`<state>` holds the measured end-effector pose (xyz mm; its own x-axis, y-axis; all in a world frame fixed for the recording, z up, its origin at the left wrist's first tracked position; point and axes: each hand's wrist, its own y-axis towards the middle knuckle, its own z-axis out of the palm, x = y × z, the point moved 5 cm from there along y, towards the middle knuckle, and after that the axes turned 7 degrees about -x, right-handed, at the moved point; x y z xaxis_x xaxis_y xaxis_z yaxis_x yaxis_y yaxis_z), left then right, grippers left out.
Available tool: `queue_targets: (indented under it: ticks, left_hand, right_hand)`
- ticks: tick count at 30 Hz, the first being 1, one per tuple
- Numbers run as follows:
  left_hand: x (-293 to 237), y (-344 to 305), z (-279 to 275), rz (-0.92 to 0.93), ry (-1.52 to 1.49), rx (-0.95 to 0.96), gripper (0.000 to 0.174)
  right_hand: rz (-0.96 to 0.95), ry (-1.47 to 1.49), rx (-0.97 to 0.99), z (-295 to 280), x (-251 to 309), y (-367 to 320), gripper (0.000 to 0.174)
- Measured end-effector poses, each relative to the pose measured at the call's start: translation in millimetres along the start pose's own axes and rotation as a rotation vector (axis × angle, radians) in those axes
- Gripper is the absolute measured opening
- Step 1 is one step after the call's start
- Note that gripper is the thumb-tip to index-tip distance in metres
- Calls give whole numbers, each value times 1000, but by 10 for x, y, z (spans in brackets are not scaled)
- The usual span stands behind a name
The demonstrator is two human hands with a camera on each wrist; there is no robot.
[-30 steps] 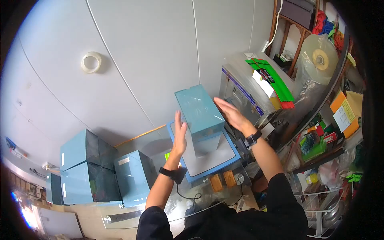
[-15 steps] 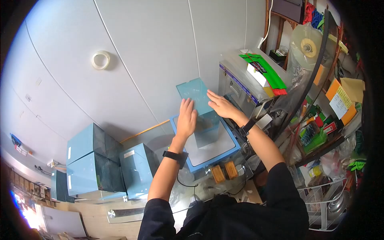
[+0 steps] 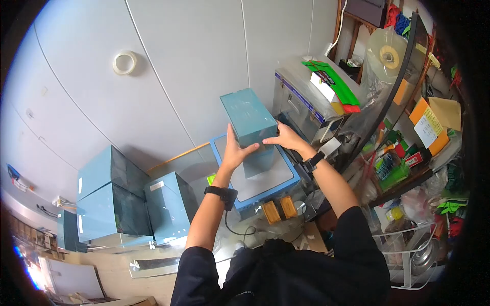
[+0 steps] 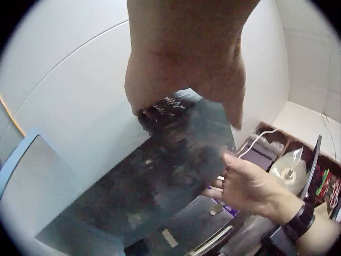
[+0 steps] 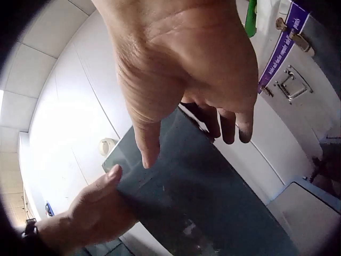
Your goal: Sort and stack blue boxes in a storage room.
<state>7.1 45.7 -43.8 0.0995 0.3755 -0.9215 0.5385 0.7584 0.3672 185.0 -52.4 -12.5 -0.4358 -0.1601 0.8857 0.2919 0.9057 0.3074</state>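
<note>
A tall teal-blue box (image 3: pixel 249 111) with a glossy surface stands on a platform with a pale top and blue rim (image 3: pixel 245 198). My left hand (image 3: pixel 236 153) grips the box's left side near the top, its thumb lying across the near face. On the opposite side my right hand (image 3: pixel 289 138) holds the box, thumb likewise on the near face and fingers along the side. In the right wrist view both thumbs press the dark face of the box (image 5: pixel 197 181). The left fingers are mostly hidden in the left wrist view.
Several similar blue boxes (image 3: pixel 112 191) stand at the left. Right of the platform is a silver case (image 3: pixel 298 104) with green packets (image 3: pixel 334 84) on top. Two small wooden blocks (image 3: pixel 279 209) lie at the front. A tape roll (image 3: pixel 124 62) is on the grey panel wall.
My flat hands were beside the box, then over its top. Now they have come down to its two sides, with the thumbs on the near face.
</note>
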Motion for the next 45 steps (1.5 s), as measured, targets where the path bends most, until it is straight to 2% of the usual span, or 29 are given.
queue_targets:
  ticks: [2,3,7,10,14,17,20,22,26,32,37,40,45]
  left_hand:
    - [96,5,35,82,135,-25,111]
    - [114,-10,45,139,213,-85,110]
    - [160,-25,80,115,215,-74,108]
    - [105,-29,68,100,280,-49,107]
    - [147,-27,77,51,176,-46,108]
    - [163,-14,85,127,249,-43,105]
    - [144,-14,85,126,231,-33,105]
    - [109,-23,76,126,287,-35,105]
    - [142,-41,79,31,127,-58,109]
    - [135,-70,93,136,238,-143,110]
    - [110,-126,84,153,312,-179,103]
    - [83,-147,85,128,326,-186,99]
    - [161,-313,171,41,293,-265,92]
  right_hand:
    - [101,-147,16,34,-96,-3,68]
    - [54,-186,-46,43,-95,3,60]
    - [63,-289,-24,31,-107,11,61]
    - [87,-359,-15,35,-1,3,47]
    - [112,-331,13,36,-73,26,57]
    - [84,-316,-2,33,-62,24,57]
    - [77,-304,-12,37,-80,30,57]
    - [82,-315,-20,38,-81,21,54]
    - [40,-310,-21,61,67,-2,43]
    - [76,-314,60,117,179,2,28]
    - [56,-343,16,60,-72,66,30]
    - [43,-381,8,138,226,13,32]
    - [89,-382,81,66,-76,70,23]
